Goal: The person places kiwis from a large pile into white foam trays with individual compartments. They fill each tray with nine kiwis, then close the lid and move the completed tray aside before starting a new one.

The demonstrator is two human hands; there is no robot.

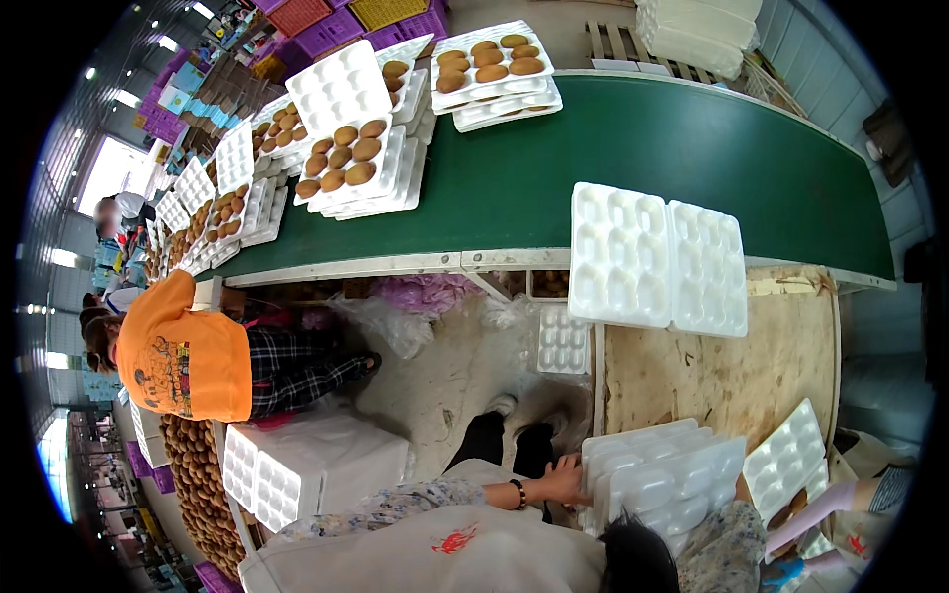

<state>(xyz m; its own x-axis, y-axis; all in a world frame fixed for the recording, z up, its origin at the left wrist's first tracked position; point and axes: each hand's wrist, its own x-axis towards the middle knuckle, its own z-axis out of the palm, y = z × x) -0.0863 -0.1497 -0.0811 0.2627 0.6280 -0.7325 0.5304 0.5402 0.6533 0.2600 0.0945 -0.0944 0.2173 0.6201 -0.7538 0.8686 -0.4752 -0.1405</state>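
Note:
At the lower right, several white plastic trays with rounded hollows [660,478] stand nearly on edge, side by side. My left hand [565,480], with a beaded bracelet at the wrist, grips their left edge; some fingertips are hidden. Only a sliver of my right hand [743,489] shows at their right edge, and its grip is hidden. Beyond them, two more white trays [621,256] lie side by side across the edge of the green conveyor belt [667,133] and the wooden board [712,370].
Stacked trays of brown kiwifruit [339,157] stand on the belt at left. A co-worker in an orange top [185,356] bends there, beside a bin of loose kiwifruit [196,482]. At lower right, another person's gloved hand [782,574] is near a fruit tray. A wrapped tray stack [363,452] stands left.

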